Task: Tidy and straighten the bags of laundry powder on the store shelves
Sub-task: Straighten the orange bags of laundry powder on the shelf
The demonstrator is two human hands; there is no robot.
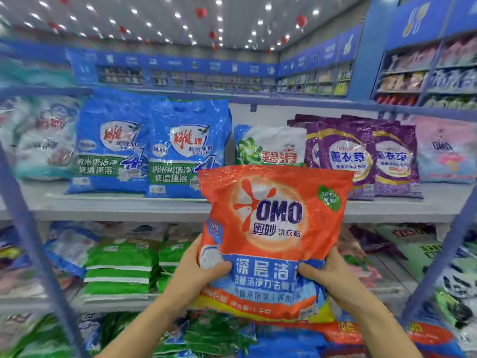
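- Left hand (204, 267) sits nearest, low centre: thumb pressed on the front of the orange OMO bag (273, 228), fingers curled behind its lower left edge. Clamped on.
- orange OMO bag: held in the air in front of the shelving, upright, label to camera, top tipped slightly right. Its top edge overlaps the top shelf (129, 205) and its bottom hangs over the lower tiers. No contact with any shelf visible.
- Right hand (325, 275): thumb on the front at lower right, fingers wrapped behind. Clamped on the same bag.
- Top shelf, far left: white-teal bags (44, 140), too blurred to read.
- Next: 2 blue bags (113, 140) standing side by side, leaning back, the right 1 overlapping the left 1's edge.
- Then the white-green Ariel bag (271, 146), just behind the held bag's top edge, lower part hidden.
- Then 2 purple bags (346, 156) in front, overlapping, with more purple behind them.
- Far right: pink OMO bag (444, 151), blurred.
- Middle tier, left of the left hand: green bags (118, 267) stacked flat, and a blue-white bag (67, 251) tilted beside them.
- Middle tier, right of the right hand: mixed bags, too blurred to tell apart.
- Bottom tier: dark green bags (206, 334) lying jumbled, and another orange bag (343, 332) under the held 1.
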